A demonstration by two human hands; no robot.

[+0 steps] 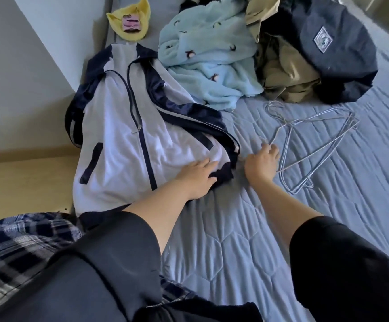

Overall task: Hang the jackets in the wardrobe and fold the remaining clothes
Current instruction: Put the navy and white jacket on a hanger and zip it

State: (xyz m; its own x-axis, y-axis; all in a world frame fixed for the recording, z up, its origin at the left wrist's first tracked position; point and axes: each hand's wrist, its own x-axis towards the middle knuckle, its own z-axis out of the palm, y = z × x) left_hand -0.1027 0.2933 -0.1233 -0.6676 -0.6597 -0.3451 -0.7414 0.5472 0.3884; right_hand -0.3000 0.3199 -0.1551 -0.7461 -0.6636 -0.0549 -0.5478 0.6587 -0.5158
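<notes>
On the blue quilted bed (223, 240): one white and navy zip jacket (123, 135), laid flat, front up, at the left edge. Left hand (198, 177) rests on its lower right corner, fingers straight and spread. Right hand (262, 162), just beside the jacket, fingers curled round the hook end of a wire hanger (309, 145); several such hangers lie stacked. Further back, a heap: light blue fleece (209, 54), olive garment (284, 73), dark navy jacket (335, 47). Yellow cloth (130, 17) at the far left.
</notes>
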